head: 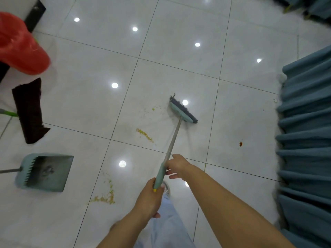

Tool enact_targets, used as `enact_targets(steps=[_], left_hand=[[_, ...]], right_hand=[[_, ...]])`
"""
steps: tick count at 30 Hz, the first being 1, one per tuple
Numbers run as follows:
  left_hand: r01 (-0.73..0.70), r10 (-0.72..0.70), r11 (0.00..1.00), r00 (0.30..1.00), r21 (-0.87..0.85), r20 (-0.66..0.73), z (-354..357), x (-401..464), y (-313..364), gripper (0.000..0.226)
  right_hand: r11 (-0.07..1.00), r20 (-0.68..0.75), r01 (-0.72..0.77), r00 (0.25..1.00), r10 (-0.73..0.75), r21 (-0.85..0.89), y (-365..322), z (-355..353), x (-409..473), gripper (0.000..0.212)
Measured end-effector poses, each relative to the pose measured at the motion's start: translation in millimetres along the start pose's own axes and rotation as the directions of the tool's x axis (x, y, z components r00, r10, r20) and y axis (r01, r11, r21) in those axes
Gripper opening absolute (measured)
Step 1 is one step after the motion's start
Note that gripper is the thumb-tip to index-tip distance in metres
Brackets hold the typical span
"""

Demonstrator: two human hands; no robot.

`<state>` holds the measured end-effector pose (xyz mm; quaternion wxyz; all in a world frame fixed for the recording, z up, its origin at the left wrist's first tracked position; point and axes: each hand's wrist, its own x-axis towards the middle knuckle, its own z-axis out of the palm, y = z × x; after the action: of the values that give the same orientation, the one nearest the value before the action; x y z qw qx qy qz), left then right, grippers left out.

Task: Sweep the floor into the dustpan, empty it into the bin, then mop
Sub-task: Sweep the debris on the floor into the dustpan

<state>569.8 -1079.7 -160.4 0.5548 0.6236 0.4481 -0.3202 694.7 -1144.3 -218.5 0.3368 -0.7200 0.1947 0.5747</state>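
Note:
Both hands hold a broom point(182, 111) with a teal head, grey bristles and a metal shaft. My left hand point(150, 196) grips the end of its teal handle; my right hand point(177, 166) is wrapped around the handle higher up. The broom head rests on the white tile floor point(179, 42), just right of yellow-green crumbs point(145, 135). More crumbs point(105, 196) lie near my feet, and a small orange-red spot point(240, 144) sits to the right. A teal dustpan point(46, 171) lies open on the floor at the left, with some grey dirt in it.
A bin lined with a red bag point(19, 47) stands at the upper left. A flat mop with a dark brown pad point(29, 111) and green handle lies below it. Teal pleated fabric point(304, 140) runs along the right side. A dark baseboard is at the far upper left.

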Motion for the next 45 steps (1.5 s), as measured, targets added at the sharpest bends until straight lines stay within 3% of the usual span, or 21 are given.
enact_targets(steps=[5,8,12,15,18,23,28,33,38,45], left_hand=[[0.076,-0.068,0.992,0.994,0.102,-0.080,-27.2,-11.2,-55.5,0.018],[0.206,-0.190,0.972,0.972,0.115,-0.140,-47.0,-21.2,-90.1,0.014],[0.190,-0.175,0.973,0.977,0.130,-0.121,-61.7,-23.2,-118.9,0.020],[0.048,-0.023,0.973,0.994,0.228,-0.110,-61.5,-19.1,-131.5,0.030],[-0.036,0.062,0.975,0.991,0.218,-0.115,-64.0,-15.9,-130.8,0.034],[-0.124,0.147,0.969,0.985,0.216,-0.095,-62.1,10.1,-105.5,0.035],[-0.222,0.240,0.952,0.969,0.213,-0.063,-44.3,57.2,-56.3,0.037],[-0.286,0.298,0.925,0.955,0.250,-0.012,-12.6,98.9,-1.8,0.036],[-0.305,0.310,0.897,0.950,0.320,0.037,25.7,134.4,36.1,0.032],[-0.267,0.279,0.868,0.960,0.419,0.034,39.9,143.3,36.9,0.031]], right_hand=[[0.999,0.096,-0.039,0.995,0.040,-0.007,29.9,54.6,3.3,0.019],[0.996,0.185,-0.082,0.979,0.085,-0.023,52.8,92.1,-7.2,0.021],[0.987,0.183,-0.101,0.980,0.078,0.124,65.1,122.0,-3.3,0.047],[0.934,0.104,-0.088,0.993,0.055,0.347,62.8,125.1,20.0,0.082],[0.903,0.093,-0.059,0.995,0.021,0.425,56.8,119.7,29.2,0.092],[0.898,0.071,0.020,0.996,-0.057,0.440,37.2,92.1,41.8,0.085],[0.892,-0.049,0.110,0.994,-0.098,0.439,8.6,45.1,70.6,0.069],[0.901,-0.157,0.156,0.983,-0.099,0.405,-15.3,-15.8,99.7,0.039],[0.940,-0.224,0.103,0.974,-0.030,0.324,-24.1,-65.2,131.3,0.023],[0.970,-0.185,0.048,0.983,-0.002,0.239,-22.7,-72.3,140.8,0.014]])
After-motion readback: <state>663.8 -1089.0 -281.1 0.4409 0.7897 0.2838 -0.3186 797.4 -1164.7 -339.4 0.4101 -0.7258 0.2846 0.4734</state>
